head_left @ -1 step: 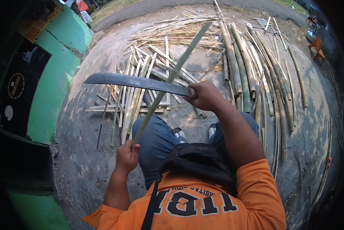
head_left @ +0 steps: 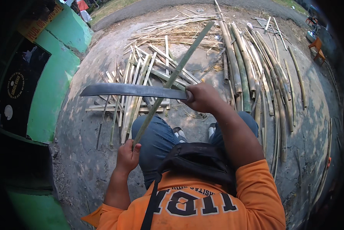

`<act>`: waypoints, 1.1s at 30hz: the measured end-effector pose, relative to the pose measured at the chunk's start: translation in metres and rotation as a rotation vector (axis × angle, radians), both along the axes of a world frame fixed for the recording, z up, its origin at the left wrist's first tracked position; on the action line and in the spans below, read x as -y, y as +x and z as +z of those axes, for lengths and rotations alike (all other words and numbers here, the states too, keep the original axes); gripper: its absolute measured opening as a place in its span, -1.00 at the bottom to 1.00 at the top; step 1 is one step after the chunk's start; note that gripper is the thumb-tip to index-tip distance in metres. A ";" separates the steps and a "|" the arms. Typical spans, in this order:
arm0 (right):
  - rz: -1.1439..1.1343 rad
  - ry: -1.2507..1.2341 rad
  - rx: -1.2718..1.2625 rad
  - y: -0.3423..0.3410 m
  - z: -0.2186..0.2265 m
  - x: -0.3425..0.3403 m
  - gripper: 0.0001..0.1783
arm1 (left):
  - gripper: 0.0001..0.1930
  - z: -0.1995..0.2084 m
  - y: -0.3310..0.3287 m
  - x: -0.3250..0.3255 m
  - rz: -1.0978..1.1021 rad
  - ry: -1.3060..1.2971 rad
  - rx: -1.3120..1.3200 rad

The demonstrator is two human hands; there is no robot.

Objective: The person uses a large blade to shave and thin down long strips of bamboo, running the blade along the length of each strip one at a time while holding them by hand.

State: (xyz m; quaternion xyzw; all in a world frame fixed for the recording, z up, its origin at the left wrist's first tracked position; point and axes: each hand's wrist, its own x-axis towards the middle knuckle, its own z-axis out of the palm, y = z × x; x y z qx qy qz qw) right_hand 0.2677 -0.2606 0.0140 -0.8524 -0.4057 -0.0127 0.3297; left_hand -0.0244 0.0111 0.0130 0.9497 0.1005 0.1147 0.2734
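Note:
My left hand [head_left: 127, 156] is closed round the near end of a long green bamboo strip [head_left: 185, 59], which slants up and away to the right. In my right hand [head_left: 203, 97] is the handle of a machete [head_left: 122, 89], its long dark blade pointing left. The blade crosses the strip partway along its length, a little beyond my left knee. Whether its edge presses into the bamboo I cannot tell. Most of the machete's handle is hidden by my fingers.
Split bamboo strips [head_left: 141, 82] lie in a loose pile ahead on the left. Thick bamboo poles [head_left: 234, 61] lie to the right, and thin scraps [head_left: 172, 34] farther back. A green wall [head_left: 45, 103] stands at left; an orange chair [head_left: 316, 48] is far right.
My right hand and the machete have shifted slightly toward me and to the left, along the bamboo strip. The strip's far end has tipped a little rightward; my left hand stays put.

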 end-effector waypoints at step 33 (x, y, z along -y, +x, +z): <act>-0.018 -0.040 0.102 0.016 0.010 0.027 -0.70 | -0.42 0.002 0.000 0.001 -0.055 -0.177 -0.054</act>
